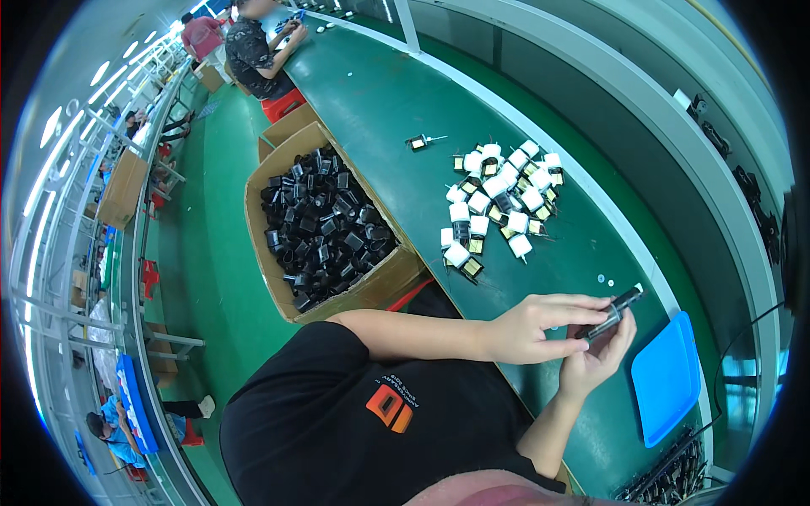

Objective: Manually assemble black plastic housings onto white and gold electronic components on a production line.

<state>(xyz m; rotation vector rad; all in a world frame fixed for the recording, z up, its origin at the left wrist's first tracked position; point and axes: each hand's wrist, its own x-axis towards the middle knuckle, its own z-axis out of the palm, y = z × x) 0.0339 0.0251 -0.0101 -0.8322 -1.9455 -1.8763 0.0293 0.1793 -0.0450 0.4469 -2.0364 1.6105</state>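
In front of my chest, both hands meet around a small black plastic part (614, 314) with a light tip at its far end. My left hand (540, 327) reaches across with its fingers closed on the near side of the part. From below, my right hand (601, 361) wraps its fingers around it. Beyond my hands, a loose pile of small white blocks (509, 175) lies on the green table, many with black and yellowish ends and thin wires. One similar piece (418, 142) lies apart to the left of the pile.
A cardboard box (268, 271) full of black plastic housings (329, 223) stands at the table's left edge. To the right lie a blue tray (666, 379) and a heap of dark thin parts (671, 472). Small discs (602, 277) dot the green tabletop (396, 93). A co-worker (253, 55) sits farther along.
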